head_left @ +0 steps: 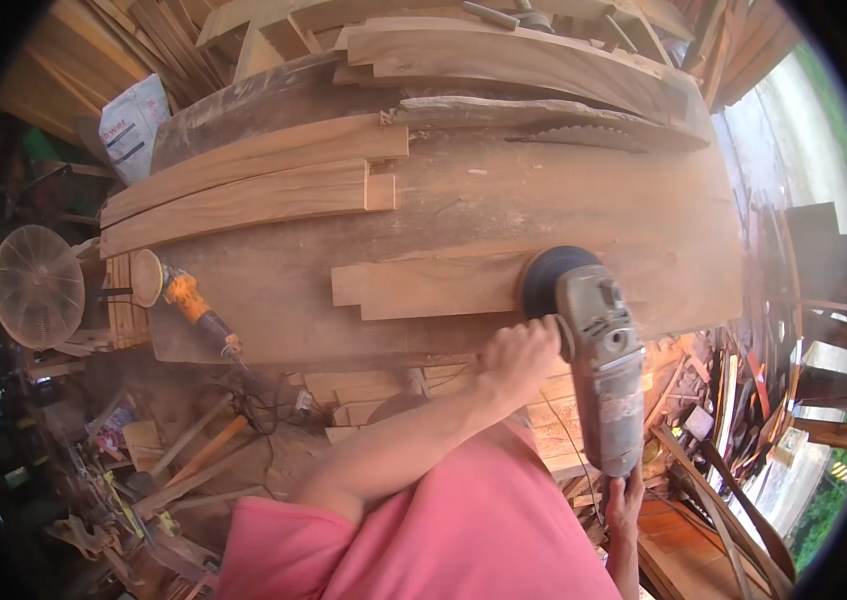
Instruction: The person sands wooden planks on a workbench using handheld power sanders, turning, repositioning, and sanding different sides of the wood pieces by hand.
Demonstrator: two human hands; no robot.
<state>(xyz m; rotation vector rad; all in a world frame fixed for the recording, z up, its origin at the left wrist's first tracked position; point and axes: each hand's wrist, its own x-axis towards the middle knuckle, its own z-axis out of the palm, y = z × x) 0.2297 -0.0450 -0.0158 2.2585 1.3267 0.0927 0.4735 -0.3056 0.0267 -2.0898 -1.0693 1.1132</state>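
A grey, dusty angle grinder (pixel 611 385) with a round dark sanding disc (pixel 549 284) stands over a wooden board (pixel 433 285) on the workbench. The disc covers part of the board's upper face. My left hand (pixel 521 352) is closed round the grinder's side handle, near its head. At the rear end of the tool body, my right hand (pixel 625 500) grips it from below, its fingers partly hidden. The board has a stepped, narrower left end, and its right part fades in the dust.
Two boards (pixel 243 200) lie at the bench's left, and more planks (pixel 513 60) at the back beside a toothed saw blade (pixel 583 137). An orange grinder (pixel 186 298) rests at the left edge near a fan (pixel 38 287). Wood scraps (pixel 193 470) litter the floor.
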